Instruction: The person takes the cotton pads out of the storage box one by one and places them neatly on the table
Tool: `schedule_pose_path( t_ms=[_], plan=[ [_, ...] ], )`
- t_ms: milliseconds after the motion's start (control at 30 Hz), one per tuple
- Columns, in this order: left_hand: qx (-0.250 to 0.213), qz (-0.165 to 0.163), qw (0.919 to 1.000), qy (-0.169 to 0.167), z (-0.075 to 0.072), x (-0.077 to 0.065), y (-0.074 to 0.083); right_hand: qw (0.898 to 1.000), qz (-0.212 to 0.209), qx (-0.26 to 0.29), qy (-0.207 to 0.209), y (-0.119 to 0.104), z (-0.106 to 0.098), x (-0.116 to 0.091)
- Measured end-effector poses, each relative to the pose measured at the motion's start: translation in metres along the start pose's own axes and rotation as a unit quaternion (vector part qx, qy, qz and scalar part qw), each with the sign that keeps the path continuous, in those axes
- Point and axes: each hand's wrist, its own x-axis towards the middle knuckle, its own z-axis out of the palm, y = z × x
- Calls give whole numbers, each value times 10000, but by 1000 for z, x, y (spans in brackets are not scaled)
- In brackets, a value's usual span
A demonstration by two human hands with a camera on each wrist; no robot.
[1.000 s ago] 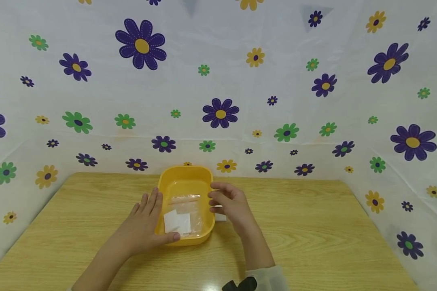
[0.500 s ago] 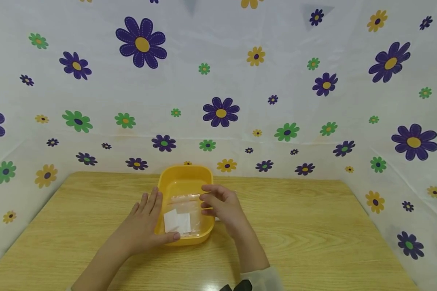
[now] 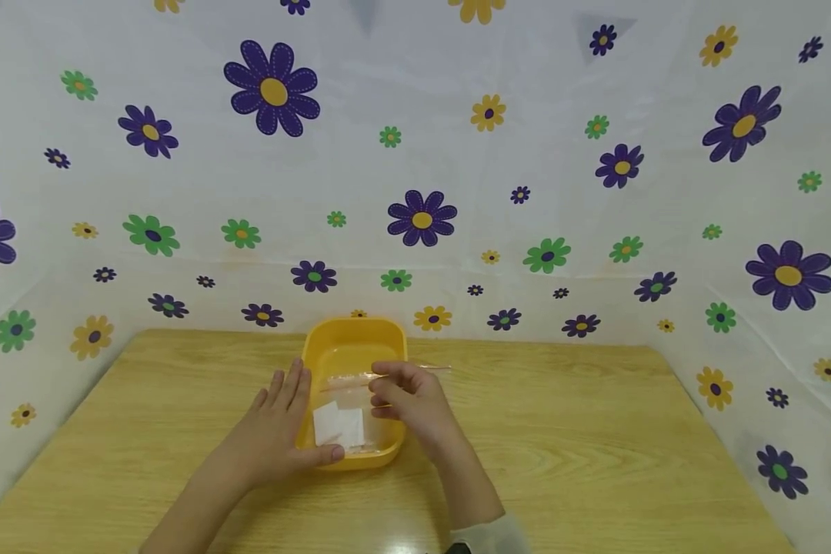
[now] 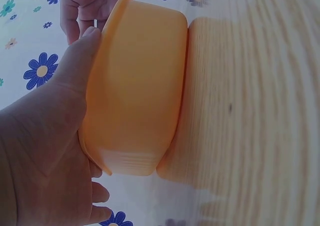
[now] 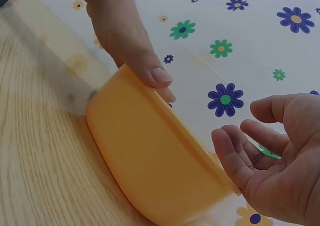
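Note:
A yellow plastic tub (image 3: 356,331) stands on the table. Clear zip bags (image 3: 342,385) lie inside it, with white paper squares (image 3: 349,425) among them. My left hand (image 3: 270,427) rests on the tub's near left corner: its thumb lies over the near rim and its fingers stretch straight along the left side. Above the tub's right part is my right hand (image 3: 415,400), fingers loosely curved, thumb apart; in the right wrist view this hand (image 5: 280,161) has nothing between its fingers and overlaps the rim. The curved side of the tub (image 4: 145,85) fills much of the left wrist view.
To the right of the tub, the strip of a clear bag (image 3: 438,368) shows past my right hand, which hides most of it. The wooden table (image 3: 582,438) meets a white flowered cloth (image 3: 540,169) hung behind and at both sides.
My right hand has moved left, from beside the tub's right rim to over its inside. More of the bag strip at the right shows. My left hand and the tub stay put.

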Motion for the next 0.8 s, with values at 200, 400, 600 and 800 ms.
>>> schedule_pose_path(
  t_ms=[200,400,600,800],
  plan=[
    [12,-13,10000,-59,6,1,-1,9998,-121,-169,-60,2,7,-2],
    [37,37,10000,-18,7,4,-1,9994,-123,-329,-59,2,11,-4],
    [116,-33,9999,-71,9,4,-1,9990,273,282,-195,1,17,-6],
    [68,-24,10000,-65,3,2,-1,9964,540,646,-93,6,29,-2]
  ],
)
